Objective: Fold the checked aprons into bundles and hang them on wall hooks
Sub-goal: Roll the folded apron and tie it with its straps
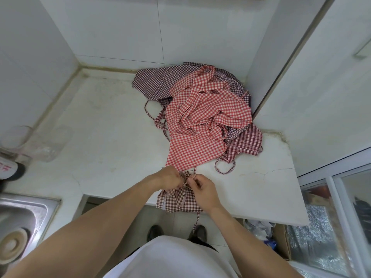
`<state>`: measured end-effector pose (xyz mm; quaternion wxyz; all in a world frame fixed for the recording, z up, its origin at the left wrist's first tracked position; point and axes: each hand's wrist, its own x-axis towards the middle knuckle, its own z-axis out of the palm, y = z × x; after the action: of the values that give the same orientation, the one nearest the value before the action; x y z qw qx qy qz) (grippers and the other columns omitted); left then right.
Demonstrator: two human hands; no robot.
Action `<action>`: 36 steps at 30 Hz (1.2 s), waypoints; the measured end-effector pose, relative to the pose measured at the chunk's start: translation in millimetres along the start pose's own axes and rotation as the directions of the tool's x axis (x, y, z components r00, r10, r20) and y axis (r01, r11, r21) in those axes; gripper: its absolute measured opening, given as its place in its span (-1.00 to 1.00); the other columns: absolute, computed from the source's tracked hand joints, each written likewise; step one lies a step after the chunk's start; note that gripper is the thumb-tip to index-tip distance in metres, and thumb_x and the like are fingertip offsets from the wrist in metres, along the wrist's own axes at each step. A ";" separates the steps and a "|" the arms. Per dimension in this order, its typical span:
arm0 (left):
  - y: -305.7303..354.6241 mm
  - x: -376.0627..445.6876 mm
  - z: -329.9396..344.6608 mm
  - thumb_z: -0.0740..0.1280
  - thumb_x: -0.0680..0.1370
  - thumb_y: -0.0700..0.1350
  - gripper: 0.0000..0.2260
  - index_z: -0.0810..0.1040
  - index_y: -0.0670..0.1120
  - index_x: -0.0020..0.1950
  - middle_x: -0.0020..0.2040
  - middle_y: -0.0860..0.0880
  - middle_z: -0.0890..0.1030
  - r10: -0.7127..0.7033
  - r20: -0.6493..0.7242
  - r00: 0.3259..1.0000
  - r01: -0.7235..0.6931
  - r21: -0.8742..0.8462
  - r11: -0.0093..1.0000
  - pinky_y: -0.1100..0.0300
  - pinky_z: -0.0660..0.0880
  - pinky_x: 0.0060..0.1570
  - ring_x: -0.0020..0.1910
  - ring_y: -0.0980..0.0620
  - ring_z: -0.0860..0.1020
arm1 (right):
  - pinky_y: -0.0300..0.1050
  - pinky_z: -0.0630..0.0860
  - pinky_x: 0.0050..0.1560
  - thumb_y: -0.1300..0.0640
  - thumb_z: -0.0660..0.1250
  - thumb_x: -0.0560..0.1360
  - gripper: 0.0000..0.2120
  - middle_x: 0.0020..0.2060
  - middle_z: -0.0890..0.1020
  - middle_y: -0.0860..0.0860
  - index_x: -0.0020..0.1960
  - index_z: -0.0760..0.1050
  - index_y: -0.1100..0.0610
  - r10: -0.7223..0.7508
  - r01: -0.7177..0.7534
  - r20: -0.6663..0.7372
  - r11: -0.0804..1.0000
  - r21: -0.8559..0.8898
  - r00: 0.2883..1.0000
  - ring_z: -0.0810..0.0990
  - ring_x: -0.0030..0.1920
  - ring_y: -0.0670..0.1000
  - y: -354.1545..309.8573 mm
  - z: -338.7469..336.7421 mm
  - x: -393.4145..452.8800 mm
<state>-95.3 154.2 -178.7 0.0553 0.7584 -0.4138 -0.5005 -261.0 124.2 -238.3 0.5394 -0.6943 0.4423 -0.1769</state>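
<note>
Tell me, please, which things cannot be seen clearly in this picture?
Head view only:
- Knot in the bundle: covered by the left hand and right hand.
- Aprons low in the pile: buried under the red one; number unclear.
- Wall hooks: not in view.
- Sink: cut off by the left edge.

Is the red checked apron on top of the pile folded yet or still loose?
Still loose. The red checked apron lies crumpled and spread over the darker aprons, its straps tangled, on the counter.
</note>
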 end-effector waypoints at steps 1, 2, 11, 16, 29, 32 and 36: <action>-0.8 0.6 2.8 0.29 0.61 -0.14 -0.79 0.55 -0.13 -0.21 -0.25 -0.05 0.58 -0.004 -0.015 1.000 0.003 -0.059 0.998 0.28 0.51 -0.30 -0.26 0.05 0.57 | -0.03 0.52 -0.01 0.08 0.32 0.60 -0.82 -0.17 0.64 0.01 -0.09 0.59 0.15 -0.016 0.016 0.015 1.000 0.008 1.000 0.58 -0.11 0.00 0.7 -0.5 0.2; -1.2 1.1 5.5 0.28 0.63 -0.13 -0.78 0.56 -0.14 -0.19 -0.26 -0.06 0.61 -0.019 -0.013 1.000 0.018 -0.120 0.993 0.28 0.54 -0.31 -0.30 0.05 0.59 | -0.02 0.52 0.04 0.08 0.34 0.59 -0.83 -0.13 0.63 0.01 -0.10 0.61 0.14 -0.036 0.036 0.036 0.999 0.008 0.999 0.58 -0.07 0.00 2.1 -1.0 0.2; 1.0 -1.1 8.0 0.26 0.57 -0.04 -0.84 0.52 -0.09 -0.14 -0.27 -0.10 0.54 -0.026 0.090 0.996 0.041 -0.171 0.984 0.19 0.39 -0.34 -0.33 0.03 0.45 | 0.05 0.43 0.37 0.12 0.53 0.43 -0.81 0.22 0.52 -0.13 -0.23 0.71 -0.18 0.028 -0.068 0.271 0.988 0.139 0.962 0.51 0.27 -0.06 -4.9 -7.8 5.0; -5.2 -9.6 0.3 0.12 0.57 -0.20 -0.82 0.30 -0.03 -0.23 -0.42 0.03 0.25 -0.092 0.224 0.970 0.172 -0.367 0.914 0.23 0.07 -0.46 -0.48 0.10 0.13 | 0.04 0.52 0.30 0.19 0.58 0.36 -0.87 0.09 0.65 -0.02 -0.17 0.74 -0.02 0.093 -0.138 0.163 0.946 0.292 0.982 0.61 0.15 -0.04 -8.2 -6.7 1.8; -17.2 -7.0 18.5 0.30 0.61 -0.13 -0.80 0.63 -0.19 -0.13 -0.20 -0.15 0.64 0.256 -0.084 0.963 -0.247 0.112 0.963 0.12 0.53 -0.21 -0.22 -0.07 0.59 | -0.19 0.52 -0.14 0.09 0.40 0.56 -0.85 -0.26 0.68 -0.05 -0.15 0.68 0.11 0.086 -0.086 -0.020 0.996 0.038 0.996 0.61 -0.21 -0.05 -3.7 3.5 5.7; -19.1 -8.3 22.9 0.29 0.58 -0.17 -0.82 0.63 -0.19 -0.13 -0.21 -0.12 0.64 0.301 -0.179 0.937 -0.259 0.225 0.939 0.08 0.51 -0.22 -0.29 -0.01 0.53 | -0.29 0.52 -0.12 0.08 0.41 0.55 -0.89 -0.23 0.69 -0.09 -0.12 0.66 0.07 0.110 -0.108 -0.039 0.993 0.049 0.993 0.63 -0.20 -0.14 -7.3 4.3 6.3; -14.3 -9.5 33.0 0.31 0.55 -0.10 -0.87 0.63 -0.09 0.00 -0.13 -0.02 0.67 0.310 -0.386 0.869 -0.162 0.371 0.914 0.23 0.46 -0.22 -0.22 0.03 0.57 | -0.18 0.58 -0.07 0.07 0.41 0.55 -0.88 -0.24 0.70 -0.10 -0.16 0.66 0.03 0.153 -0.151 -0.040 0.988 0.036 0.987 0.65 -0.18 -0.10 -11.4 6.1 8.7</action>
<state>-115.1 180.9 -195.4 0.0819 0.7924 -0.5586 -0.2311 -247.1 121.2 -232.2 0.5531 -0.6457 0.5023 -0.1573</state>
